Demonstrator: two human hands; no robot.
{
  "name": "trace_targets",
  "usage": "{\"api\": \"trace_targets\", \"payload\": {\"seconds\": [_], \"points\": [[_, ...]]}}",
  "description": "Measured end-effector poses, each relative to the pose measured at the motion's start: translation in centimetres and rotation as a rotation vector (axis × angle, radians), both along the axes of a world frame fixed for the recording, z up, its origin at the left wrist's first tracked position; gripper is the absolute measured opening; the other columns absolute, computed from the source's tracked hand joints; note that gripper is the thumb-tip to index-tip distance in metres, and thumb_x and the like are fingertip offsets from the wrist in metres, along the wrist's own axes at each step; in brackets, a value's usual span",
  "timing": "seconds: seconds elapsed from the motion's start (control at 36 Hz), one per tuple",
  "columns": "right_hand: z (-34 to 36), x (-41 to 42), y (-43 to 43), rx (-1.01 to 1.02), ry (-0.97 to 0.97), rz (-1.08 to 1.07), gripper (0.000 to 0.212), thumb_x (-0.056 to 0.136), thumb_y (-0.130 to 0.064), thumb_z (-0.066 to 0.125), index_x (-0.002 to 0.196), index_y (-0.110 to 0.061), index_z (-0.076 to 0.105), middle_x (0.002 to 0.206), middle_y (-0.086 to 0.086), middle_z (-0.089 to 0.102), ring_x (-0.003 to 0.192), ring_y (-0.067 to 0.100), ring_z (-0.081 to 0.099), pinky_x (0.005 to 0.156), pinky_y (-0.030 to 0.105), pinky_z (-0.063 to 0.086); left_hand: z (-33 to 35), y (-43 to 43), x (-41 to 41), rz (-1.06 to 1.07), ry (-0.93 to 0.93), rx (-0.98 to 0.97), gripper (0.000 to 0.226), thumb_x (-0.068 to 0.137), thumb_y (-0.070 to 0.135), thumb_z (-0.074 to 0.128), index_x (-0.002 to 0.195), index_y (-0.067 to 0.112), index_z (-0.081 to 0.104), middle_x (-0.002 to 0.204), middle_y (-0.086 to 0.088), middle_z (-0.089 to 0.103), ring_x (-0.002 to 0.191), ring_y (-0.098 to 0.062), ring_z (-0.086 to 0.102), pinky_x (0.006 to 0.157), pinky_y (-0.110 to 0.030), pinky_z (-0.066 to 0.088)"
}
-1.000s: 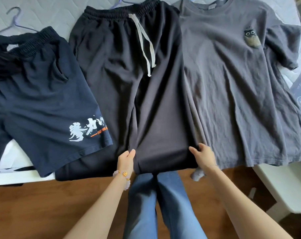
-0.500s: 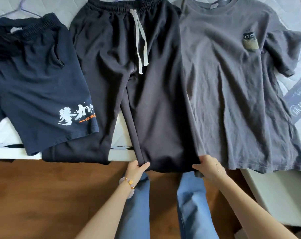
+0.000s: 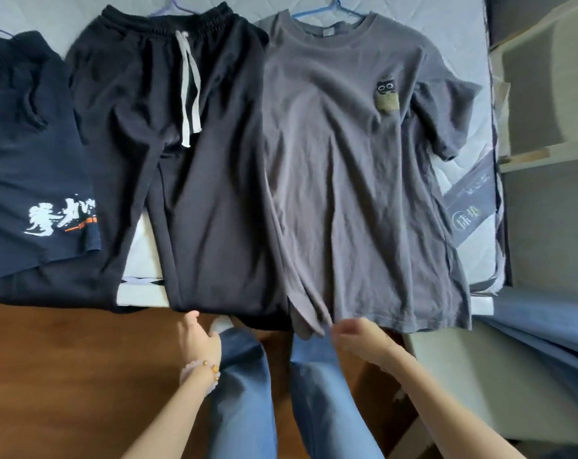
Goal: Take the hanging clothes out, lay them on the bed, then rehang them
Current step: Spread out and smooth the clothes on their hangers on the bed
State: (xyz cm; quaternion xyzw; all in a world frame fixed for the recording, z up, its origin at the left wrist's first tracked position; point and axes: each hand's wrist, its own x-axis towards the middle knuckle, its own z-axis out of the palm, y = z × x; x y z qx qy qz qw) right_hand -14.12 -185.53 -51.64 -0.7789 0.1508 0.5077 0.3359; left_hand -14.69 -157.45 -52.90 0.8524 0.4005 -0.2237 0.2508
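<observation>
Three garments lie side by side on the bed, each on a hanger. Navy printed shorts (image 3: 32,167) are at the left and black drawstring trousers (image 3: 194,167) lie in the middle. A grey T-shirt (image 3: 363,193) with a small chest patch is at the right. The trouser legs and the shirt hem hang over the bed's near edge. My left hand (image 3: 198,339) hovers with relaxed fingers just under the trouser hem and holds nothing. My right hand (image 3: 357,339) pinches the T-shirt's lower left hem corner, where the folds run together.
The pale quilted mattress (image 3: 141,253) shows between the trouser legs. A purple hanger hook (image 3: 171,3) and a blue hanger (image 3: 334,9) stick out at the top. Brown wooden floor (image 3: 65,376) is below. Grey shelving (image 3: 542,111) and blue fabric (image 3: 546,326) are at the right.
Both hands have let go of the black trouser leg hem. My right hand has moved right to the grey T-shirt's hem corner, and my left hand has dropped just below the trousers.
</observation>
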Motion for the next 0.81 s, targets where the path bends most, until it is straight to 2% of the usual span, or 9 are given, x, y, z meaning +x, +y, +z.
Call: {"api": "trace_targets", "payload": {"seconds": [0.06,0.11,0.22,0.36,0.44,0.5,0.61,0.69,0.81], "points": [[0.4,-0.2,-3.3,-0.03,-0.099,-0.14,0.019,0.082,-0.016,0.063,0.07,-0.029,0.068,0.063,-0.009,0.068,0.064,0.001,0.061,0.075,0.03,0.051,0.3,-2.5,0.5,-0.079,-0.1,-0.049,0.036,0.08,-0.007,0.055,0.116,0.0,0.055,0.118,-0.021,0.054,0.109,-0.037,0.053,0.094,-0.04,0.04],[0.4,-0.2,-6.5,-0.092,-0.188,-0.304,0.025,0.082,-0.011,0.062,0.065,-0.03,0.066,0.067,-0.004,0.072,0.07,0.012,0.068,0.077,0.037,0.053,0.5,-4.9,1.2,-0.151,-0.154,-0.12,0.023,0.083,-0.001,0.056,0.104,0.008,0.06,0.106,-0.011,0.06,0.098,-0.031,0.059,0.085,-0.035,0.045],[0.3,0.9,-12.0,-0.303,-0.372,-0.51,0.015,0.084,-0.012,0.059,0.095,-0.015,0.068,0.092,0.009,0.073,0.091,0.026,0.067,0.083,0.042,0.053,1.1,-10.0,2.9,-0.283,-0.064,-0.199,0.018,0.088,0.026,0.055,0.071,0.029,0.055,0.088,0.0,0.064,0.087,-0.025,0.062,0.073,-0.034,0.051],[-0.9,3.1,-16.6,-0.512,-0.457,-0.489,0.044,0.08,-0.013,0.059,0.124,-0.006,0.055,0.12,0.018,0.06,0.111,0.037,0.055,0.095,0.048,0.045,-0.1,-14.2,2.6,-0.206,0.366,-0.142,0.055,0.088,0.056,0.046,0.098,0.006,0.065,0.106,-0.013,0.066,0.097,-0.032,0.06,0.074,-0.032,0.042],[-1.4,4.3,-17.8,-0.527,-0.41,-0.434,0.049,0.083,-0.015,0.062,0.129,-0.003,0.05,0.132,0.02,0.05,0.121,0.037,0.045,0.105,0.044,0.035,-0.9,-15.3,1.6,-0.067,0.365,-0.192,0.059,0.088,0.053,0.049,0.107,-0.001,0.061,0.112,-0.019,0.063,0.103,-0.036,0.058,0.078,-0.034,0.043],[-1.8,4.9,-18.3,-0.528,-0.406,-0.444,0.043,0.084,-0.017,0.061,0.124,-0.003,0.054,0.128,0.021,0.051,0.118,0.036,0.048,0.102,0.042,0.036,-1.0,-15.7,1.4,-0.042,0.289,-0.16,0.052,0.088,0.051,0.05,0.1,0.002,0.06,0.107,-0.018,0.064,0.1,-0.036,0.059,0.077,-0.035,0.046],[-2.2,5.9,-18.8,-0.467,-0.326,-0.488,0.029,0.089,-0.025,0.058,0.112,-0.008,0.057,0.111,0.015,0.065,0.102,0.035,0.06,0.088,0.04,0.045,-0.3,-15.7,2.0,0.006,0.124,-0.141,0.028,0.09,0.032,0.055,0.074,0.009,0.05,0.082,-0.015,0.063,0.083,-0.034,0.059,0.064,-0.031,0.04],[-2.4,6.0,-19.7,-0.468,-0.325,-0.452,0.024,0.091,-0.025,0.054,0.106,-0.006,0.06,0.109,0.019,0.066,0.102,0.037,0.059,0.085,0.039,0.044,0.7,-15.9,2.9,-0.015,0.048,-0.225,0.031,0.09,0.021,0.056,0.064,0.009,0.044,0.061,-0.007,0.049,0.059,-0.021,0.047,0.05,-0.028,0.033],[-2.0,6.0,-22.1,-0.554,-0.337,-0.507,0.028,0.094,-0.023,0.049,0.112,-0.004,0.058,0.117,0.024,0.062,0.109,0.041,0.055,0.089,0.039,0.041,1.8,-16.8,3.5,-0.076,-0.04,-0.406,0.033,0.086,0.015,0.061,0.059,0.013,0.043,0.075,-0.007,0.047,0.064,-0.017,0.047,0.06,-0.026,0.043]]}}
